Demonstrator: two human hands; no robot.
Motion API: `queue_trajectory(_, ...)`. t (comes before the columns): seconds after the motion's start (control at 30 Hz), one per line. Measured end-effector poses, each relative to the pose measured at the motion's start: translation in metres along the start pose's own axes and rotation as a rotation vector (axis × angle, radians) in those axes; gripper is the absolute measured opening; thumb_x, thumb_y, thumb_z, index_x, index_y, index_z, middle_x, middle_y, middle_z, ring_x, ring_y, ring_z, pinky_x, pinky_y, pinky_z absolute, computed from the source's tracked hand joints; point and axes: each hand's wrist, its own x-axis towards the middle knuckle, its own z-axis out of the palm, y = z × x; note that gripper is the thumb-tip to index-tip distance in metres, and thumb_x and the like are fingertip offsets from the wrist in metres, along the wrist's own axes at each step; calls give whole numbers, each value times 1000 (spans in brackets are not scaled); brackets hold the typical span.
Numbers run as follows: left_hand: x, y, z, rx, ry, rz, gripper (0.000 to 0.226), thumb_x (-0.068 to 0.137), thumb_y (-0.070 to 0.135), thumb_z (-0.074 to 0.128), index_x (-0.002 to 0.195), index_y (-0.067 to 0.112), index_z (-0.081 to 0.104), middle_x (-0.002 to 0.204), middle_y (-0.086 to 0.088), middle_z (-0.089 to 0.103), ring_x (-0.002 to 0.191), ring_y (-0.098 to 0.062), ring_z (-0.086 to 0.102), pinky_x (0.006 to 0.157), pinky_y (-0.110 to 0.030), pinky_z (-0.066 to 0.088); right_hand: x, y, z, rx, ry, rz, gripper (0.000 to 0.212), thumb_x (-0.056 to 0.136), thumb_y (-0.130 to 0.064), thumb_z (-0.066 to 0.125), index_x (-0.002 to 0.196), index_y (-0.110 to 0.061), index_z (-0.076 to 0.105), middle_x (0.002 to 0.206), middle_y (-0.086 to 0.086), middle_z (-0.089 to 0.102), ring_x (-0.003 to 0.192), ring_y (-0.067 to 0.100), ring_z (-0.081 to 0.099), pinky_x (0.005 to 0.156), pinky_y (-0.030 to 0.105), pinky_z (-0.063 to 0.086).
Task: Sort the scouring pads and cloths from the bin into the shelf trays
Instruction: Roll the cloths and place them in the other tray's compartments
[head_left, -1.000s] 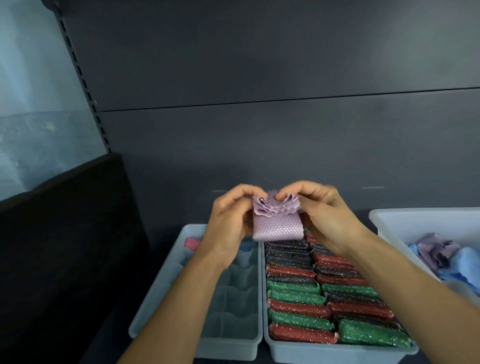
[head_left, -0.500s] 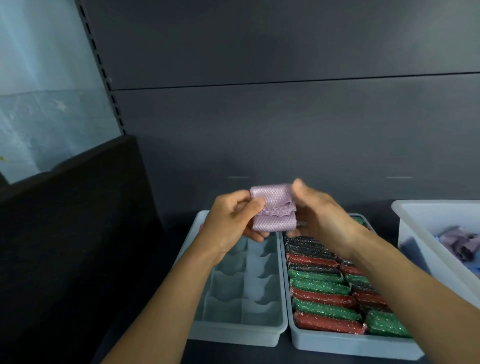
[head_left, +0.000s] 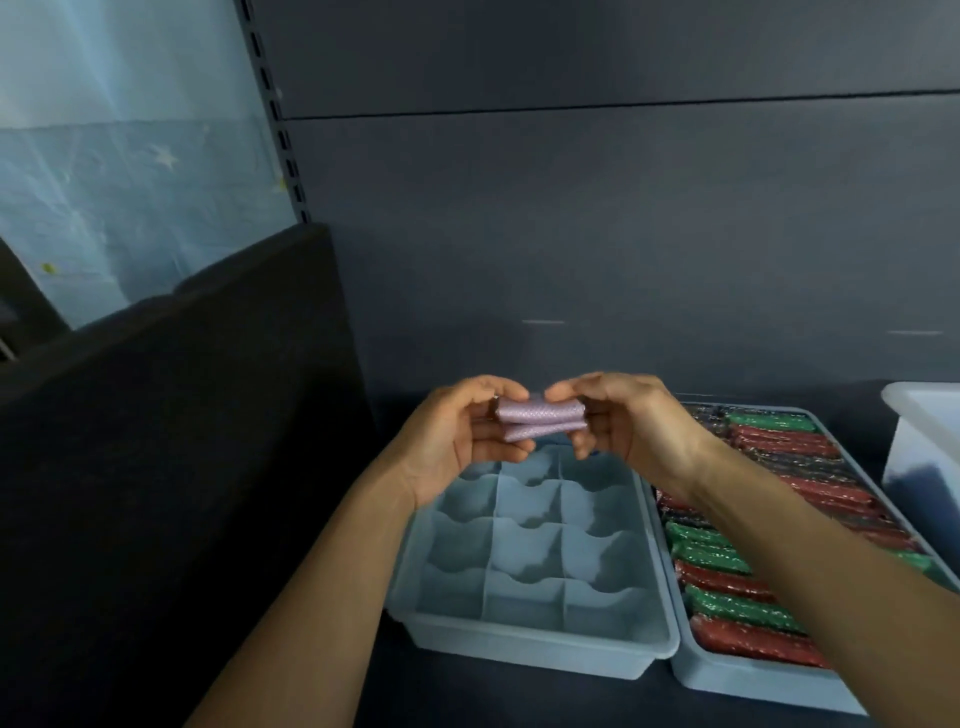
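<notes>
A folded lilac cloth (head_left: 540, 422) is held in the air between both hands, above the far end of the divided tray. My left hand (head_left: 462, 439) pinches its left end and my right hand (head_left: 621, 428) pinches its right end. Below them stands a pale blue tray (head_left: 530, 647) split into several compartments; the visible ones hold nothing. To its right a second pale blue tray (head_left: 753, 680) is packed with rows of red, green and dark glittery scouring pads (head_left: 737, 603). A corner of the white bin (head_left: 919, 415) shows at the right edge.
The trays sit on a dark shelf against a grey back panel (head_left: 623, 249). A black panel (head_left: 171, 441) rises on the left. A slotted shelf upright (head_left: 283, 135) runs up beside a light blue wall.
The cloth has been folded down from an upright rectangle into a narrow flat bundle held by both ends. The view has swung left, so the trays and bin now lie further right.
</notes>
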Motion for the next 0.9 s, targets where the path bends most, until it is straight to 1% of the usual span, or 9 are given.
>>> queue_trajectory(0.13,6,-6,-30,316,38,96,18,85,1,61,88,17,67,89,-12,66,77,-24,64,65,-24,53,18,13,20,-268,42,-64,9,86,-1,66,89,-5,73,70,7,64,55,13,51,54,18,45)
queue_trajectory(0.2,10,-9,-43,413,68,100,24,84,-3,64,98,16,63,93,-12,68,78,-25,67,64,-19,50,31,24,25,-354,49,-76,19,81,3,69,91,-14,71,74,15,58,62,20,50,63,27,46)
queue_trajectory(0.27,16,-13,-52,534,91,120,30,83,-7,66,103,15,61,88,-5,68,73,-14,66,67,-17,48,45,36,29,-452,54,-49,30,77,-2,72,95,-24,64,77,15,55,69,22,52,71,35,46)
queue_trajectory(0.33,24,-22,-60,670,111,143,35,79,-9,66,98,20,62,85,-1,67,73,-11,61,72,-23,49,56,48,35,-570,67,-16,29,66,-24,78,90,-25,61,76,11,60,68,18,55,70,36,48)
queue_trajectory(0.43,35,-39,-69,894,161,162,40,71,3,63,94,35,61,92,3,69,85,-16,65,83,-34,54,69,65,41,-793,70,42,51,44,-59,63,81,-23,63,78,3,69,65,17,61,65,36,54)
queue_trajectory(0.57,42,-56,-79,1149,228,91,44,72,17,68,105,44,58,100,0,60,95,-22,60,87,-36,52,79,82,45,-1071,60,64,30,73,-45,71,94,-25,63,90,-5,67,81,19,61,75,32,50)
queue_trajectory(0.7,40,-63,-83,1146,184,56,46,69,23,64,109,45,63,102,5,64,101,-18,54,91,-30,50,83,84,52,-1348,47,23,29,81,-45,66,107,-32,64,102,-2,68,97,23,62,80,33,47)
queue_trajectory(0.83,25,-68,-85,949,138,109,55,75,1,59,124,27,60,120,7,58,110,-9,47,92,-12,39,98,81,57,-1559,-16,42,28,81,-42,63,107,-31,64,106,-1,64,100,26,62,78,32,44)
queue_trajectory(0.9,17,-75,-85,787,196,131,56,78,-4,59,129,21,55,128,8,52,110,-3,52,89,-10,42,103,81,61,-1612,-44,51,25,80,-40,63,100,-25,62,99,-1,62,96,25,61,74,30,42)
